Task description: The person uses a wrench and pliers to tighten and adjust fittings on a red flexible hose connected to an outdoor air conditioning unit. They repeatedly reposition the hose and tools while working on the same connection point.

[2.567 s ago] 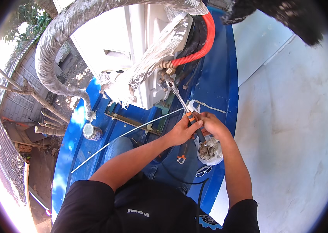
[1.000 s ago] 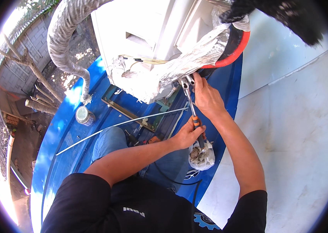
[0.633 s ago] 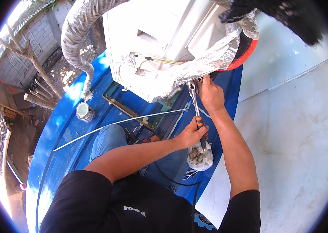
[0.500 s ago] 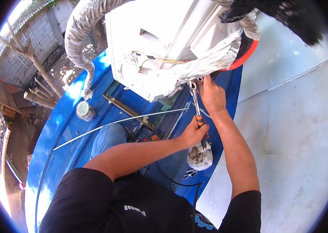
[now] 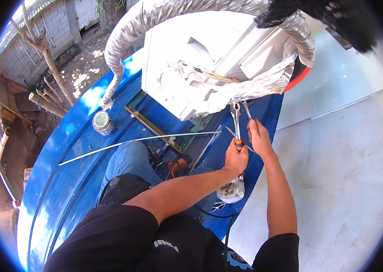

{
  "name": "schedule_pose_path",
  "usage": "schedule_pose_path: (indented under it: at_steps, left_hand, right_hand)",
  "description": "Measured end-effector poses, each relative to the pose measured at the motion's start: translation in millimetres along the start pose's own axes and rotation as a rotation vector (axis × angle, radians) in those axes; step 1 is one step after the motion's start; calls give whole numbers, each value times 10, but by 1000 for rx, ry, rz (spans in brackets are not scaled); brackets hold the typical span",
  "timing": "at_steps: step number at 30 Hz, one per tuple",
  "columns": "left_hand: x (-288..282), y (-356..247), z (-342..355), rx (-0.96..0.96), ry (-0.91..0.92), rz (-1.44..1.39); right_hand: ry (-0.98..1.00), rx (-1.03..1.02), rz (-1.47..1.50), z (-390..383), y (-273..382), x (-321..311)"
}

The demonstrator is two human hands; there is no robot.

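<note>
Fingers of the left hand point(image 5: 236, 159) are wrapped closely round the handle of a steel wrench point(image 5: 237, 127) with an orange band on its grip. Just to the right, the right hand point(image 5: 260, 136) has its thumb and fingers closed on the near end of a second wrench point(image 5: 246, 109), plain and silvery. The two tools lean toward each other, their heads close together at the near edge of a silver-wrapped bundle point(image 5: 245, 90); I can't make out what they bite on there. That bundle runs along a big white boxy unit point(image 5: 168, 68), with a red tube point(image 5: 298, 80) curving out at the right and a thick silver hose point(image 5: 123, 38) arching over to the left.

All of it is on blue metal sheeting point(image 5: 82, 181). Over on the left I see a lidded jar point(image 5: 102, 123), and from near it a thin pale rod point(image 5: 141, 141) stretches right, almost to the wrenches. An orange-and-black drill point(image 5: 181, 165) lies beside the person's knee point(image 5: 132, 156), and a plastic bag point(image 5: 231, 192) with crumpled stuff inside sits just nearer than the left hand.
</note>
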State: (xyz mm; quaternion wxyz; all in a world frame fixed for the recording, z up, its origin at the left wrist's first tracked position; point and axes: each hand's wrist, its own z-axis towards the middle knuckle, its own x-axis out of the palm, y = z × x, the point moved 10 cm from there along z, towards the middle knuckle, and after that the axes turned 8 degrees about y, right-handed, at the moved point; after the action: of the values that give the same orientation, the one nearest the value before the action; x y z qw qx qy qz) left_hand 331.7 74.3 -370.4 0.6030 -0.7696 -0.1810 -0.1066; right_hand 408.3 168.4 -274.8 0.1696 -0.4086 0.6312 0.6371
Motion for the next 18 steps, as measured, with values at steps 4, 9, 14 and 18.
schedule_pose_path:
  at_steps: [4, 9, 14, 18]
  left_hand:
    - [25, -36, 27, 99, 53, -68]
    - [54, 22, 50, 43, 121, -39]
    - [32, -47, 44, 80, 140, 17]
    - [39, -1, 70, 70, 153, 59]
  right_hand:
    - [-69, 73, 144, -104, -222, 138]
    - [-124, 126, 58, -136, -170, 144]
    - [-155, 164, -27, -174, -151, 94]
    - [-182, 266, -111, -196, -261, 60]
